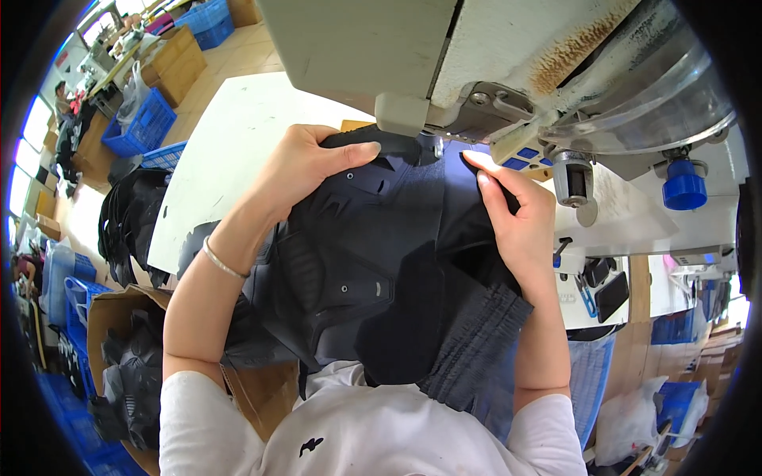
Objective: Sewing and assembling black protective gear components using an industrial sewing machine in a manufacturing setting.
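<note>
A dark garment (pixel 413 206) with small metal eyelets spreads over the white table and down onto my lap. Its gathered elastic band (pixel 476 345) hangs at the lower right. My left hand (pixel 305 166) grips a thick folded edge of it, thumb on top, left of the needle area. Thumb and forefinger of my right hand (pixel 524 214) pinch the cloth to the right of that area. Between the hands, the fabric runs under the head of a sewing machine (pixel 357 55); the needle itself is hard to make out.
The white tabletop (pixel 214 151) extends to the left. Dark pieces hang beside it (pixel 131 214), above a cardboard box (pixel 119 305) of dark garments. A phone (pixel 612 297) and blue-handled snips (pixel 588 301) lie at the right. Blue crates (pixel 151 127) stand on the floor.
</note>
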Demonstrator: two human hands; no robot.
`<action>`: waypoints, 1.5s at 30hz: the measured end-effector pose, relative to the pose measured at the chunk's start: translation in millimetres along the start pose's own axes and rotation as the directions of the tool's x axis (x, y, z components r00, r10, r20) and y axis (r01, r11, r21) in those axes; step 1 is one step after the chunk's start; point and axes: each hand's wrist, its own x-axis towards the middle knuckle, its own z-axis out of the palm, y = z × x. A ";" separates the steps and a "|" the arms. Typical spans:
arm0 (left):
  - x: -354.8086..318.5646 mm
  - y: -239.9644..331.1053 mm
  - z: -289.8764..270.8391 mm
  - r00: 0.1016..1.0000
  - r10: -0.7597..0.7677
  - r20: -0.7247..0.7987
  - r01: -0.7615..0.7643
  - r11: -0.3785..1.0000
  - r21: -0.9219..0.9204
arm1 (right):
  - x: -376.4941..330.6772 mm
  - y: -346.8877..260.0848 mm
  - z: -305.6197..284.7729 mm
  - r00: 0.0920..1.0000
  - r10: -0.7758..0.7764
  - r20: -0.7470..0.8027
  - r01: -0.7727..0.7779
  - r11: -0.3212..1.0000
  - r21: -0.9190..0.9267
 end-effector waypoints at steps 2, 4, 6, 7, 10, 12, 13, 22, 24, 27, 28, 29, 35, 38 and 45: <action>10.0 -2.9 -2.4 0.988 -0.093 0.122 0.103 0.992 -0.077 | 1.2 4.8 2.2 1.000 -0.002 -0.006 0.002 1.000 -0.005; 20.7 -10.6 -3.7 0.966 -0.165 0.201 0.200 0.965 -0.171 | 3.4 13.0 6.6 0.980 -0.128 -0.154 0.136 0.990 0.045; 29.6 -20.5 -5.4 0.930 -0.229 0.286 0.303 0.919 -0.251 | 4.3 10.2 1.4 0.988 -0.104 -0.117 0.108 0.994 0.022; 32.5 -24.9 -7.8 0.915 -0.241 0.324 0.336 0.899 -0.281 | 4.5 8.9 -0.2 0.994 -0.083 -0.077 0.083 0.997 -0.006; 32.0 -22.8 -6.8 0.912 -0.245 0.329 0.344 0.894 -0.287 | 5.7 14.1 0.4 0.987 -0.117 -0.107 0.120 0.993 0.022; 26.9 -14.9 -4.9 0.928 -0.236 0.287 0.315 0.910 -0.269 | 5.0 15.1 -0.5 0.993 -0.091 -0.070 0.092 0.996 0.010; 23.8 -10.2 -3.9 0.943 -0.209 0.261 0.273 0.932 -0.240 | 5.0 11.5 -3.3 0.994 -0.090 -0.069 0.091 0.996 0.012; 15.7 -7.4 -1.7 0.982 -0.100 0.161 0.126 0.979 -0.162 | 3.3 4.0 -6.5 0.999 -0.001 0.045 0.001 1.000 0.015; 17.5 -9.9 -2.7 0.984 -0.075 0.160 0.103 0.979 -0.174 | 6.1 6.8 -1.2 0.999 -0.024 -0.026 0.026 0.998 0.066; 17.6 -8.2 -1.9 0.993 0.004 0.120 0.012 0.991 -0.132 | 7.5 5.6 0.8 0.994 -0.025 -0.105 0.037 0.993 0.114; 17.4 -8.0 -1.8 0.993 -0.002 0.114 0.016 0.992 -0.128 | 8.2 4.8 0.5 0.994 -0.016 -0.109 0.028 0.993 0.111; 17.5 -8.0 -1.7 0.994 -0.007 0.109 0.021 0.992 -0.124 | 8.2 4.5 -0.3 0.994 -0.017 -0.108 0.029 0.993 0.110; 23.7 -7.5 0.6 0.996 0.058 0.069 -0.053 0.996 -0.079 | 13.3 11.8 -2.4 0.993 -0.005 -0.120 0.016 0.996 0.089; 28.4 -8.5 -0.6 0.996 0.059 0.068 -0.053 0.995 -0.089 | 18.5 17.2 -4.8 0.997 -0.028 -0.070 0.026 0.999 -0.023; 34.0 -15.5 -2.9 0.992 0.098 0.085 -0.090 0.992 -0.093 | 20.3 15.9 -5.1 0.997 -0.038 -0.060 0.036 0.999 -0.039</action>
